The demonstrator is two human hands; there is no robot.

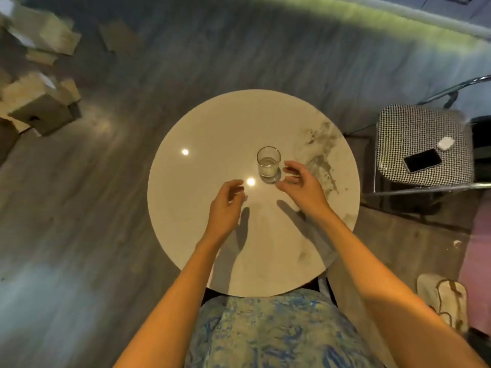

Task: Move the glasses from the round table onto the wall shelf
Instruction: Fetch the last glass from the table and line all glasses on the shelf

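Note:
One clear short glass (268,164) stands upright near the middle of the round white marble table (202,134). My right hand (303,188) hovers just right of and below the glass, fingers curled and apart, a small gap from it. My left hand (225,205) hangs over the table to the lower left of the glass, fingers loosely bent, holding nothing. No wall shelf is in view.
A checkered chair seat (414,128) stands right of the table with a dark phone (422,160) and a small white case (444,143) on it. Cardboard boxes (37,102) lie on the floor at the left. A bag (446,301) sits on the floor at lower right.

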